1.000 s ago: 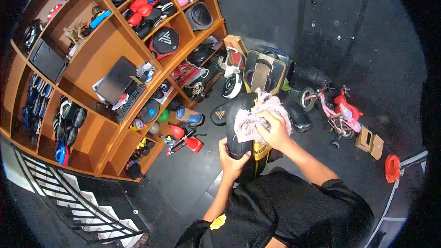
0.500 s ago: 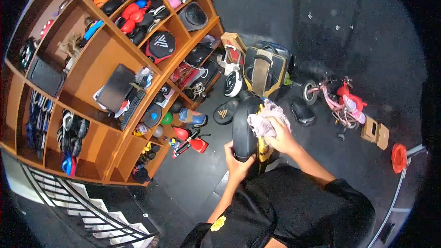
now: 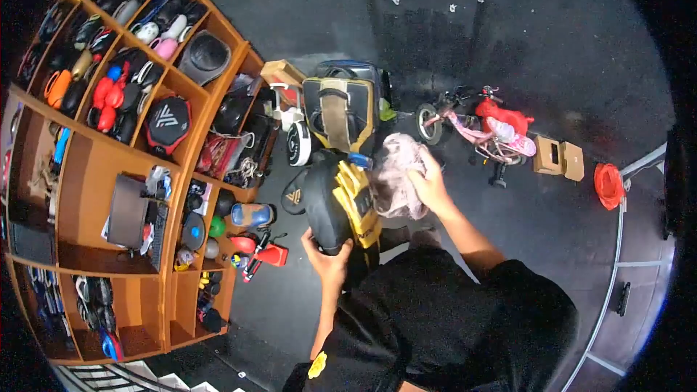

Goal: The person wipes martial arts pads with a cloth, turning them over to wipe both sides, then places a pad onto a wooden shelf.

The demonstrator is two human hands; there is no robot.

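In the head view, a black padded kick pad (image 3: 324, 203) with yellow strapping (image 3: 356, 202) on its right side stands in front of me. My left hand (image 3: 328, 255) grips its lower end, with fingers on the left edge and the thumb on the right. My right hand (image 3: 430, 183) is closed on a crumpled pale pink cloth (image 3: 397, 178), held just right of the yellow straps. Beyond the pad rests a larger tan-and-black pad (image 3: 337, 112) with a wide strap. A dark round mitt (image 3: 294, 194) lies partly behind the pad's left side.
Wooden shelves (image 3: 207, 138) full of gloves and pads curve along the left. A pink child's bicycle (image 3: 475, 134), a cardboard box (image 3: 557, 156) and a red bag (image 3: 608, 185) are to the right. A red-and-black item (image 3: 260, 252) lies on the floor near the shelves.
My right hand has drawn the cloth off the pad to the right, and the yellow strapping shows more. My left hand keeps its grip. The view has turned, shifting the surroundings leftward.
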